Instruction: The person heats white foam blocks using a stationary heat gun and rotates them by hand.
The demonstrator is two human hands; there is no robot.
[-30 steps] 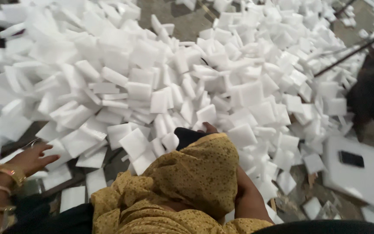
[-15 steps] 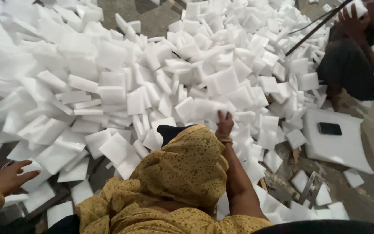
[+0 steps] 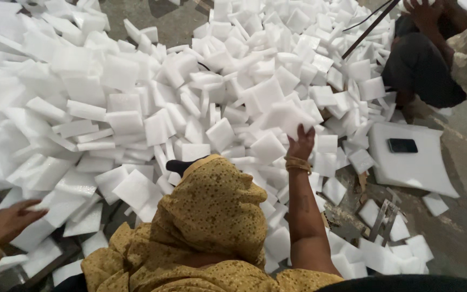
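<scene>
Foam square (image 3: pixel 289 117) in right hand (image 3: pixel 301 144)

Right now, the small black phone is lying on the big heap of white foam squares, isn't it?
Not quite. The head view shows the small black phone lying on a large flat white foam sheet on the floor, beside the big heap of white foam squares.

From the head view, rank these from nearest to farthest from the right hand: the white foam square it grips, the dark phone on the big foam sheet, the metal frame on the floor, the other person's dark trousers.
1. White foam square, in the right hand.
2. Dark phone, to its right on the sheet.
3. Metal frame, lower right on the floor, and dark trousers, upper right: too close to call.
</scene>
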